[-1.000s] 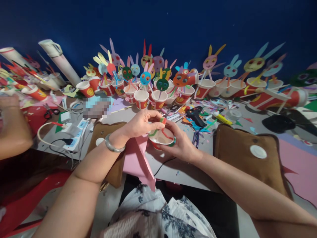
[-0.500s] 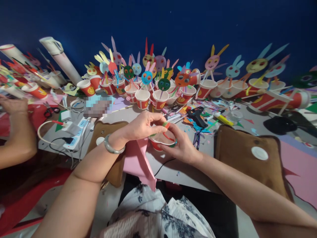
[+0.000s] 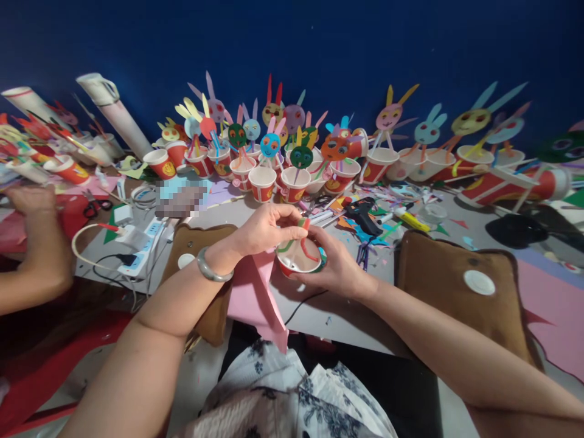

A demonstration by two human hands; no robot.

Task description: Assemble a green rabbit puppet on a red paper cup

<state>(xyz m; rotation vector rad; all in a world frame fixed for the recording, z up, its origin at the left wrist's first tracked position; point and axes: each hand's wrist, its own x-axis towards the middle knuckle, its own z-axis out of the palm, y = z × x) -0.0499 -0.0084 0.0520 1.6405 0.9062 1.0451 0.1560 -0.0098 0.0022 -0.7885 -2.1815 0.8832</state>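
Note:
My right hand [image 3: 335, 264] is wrapped round the side of a red-and-white paper cup [image 3: 296, 267], whose open mouth tilts toward me. Inside the cup run a green strip [image 3: 286, 246] and a red strip [image 3: 310, 250], which meet near the far rim. At that rim the thumb and fingers of my left hand [image 3: 276, 228] pinch the strips' upper end. Something green shows between the cup and my right palm; most of it is hidden. Pink paper [image 3: 255, 298] lies just left of the cup.
Several paper cups [image 3: 263, 185] with paper rabbit figures stand along the blue wall. A black glue gun [image 3: 365, 213] lies among paper scraps. Brown cushions [image 3: 456, 274] flank the work spot. A power strip [image 3: 146, 246] with cables and another person's arm [image 3: 36, 243] are at left.
The cup's mouth has tipped further toward me, so more of its inside and the green strip show. Both hands keep their hold.

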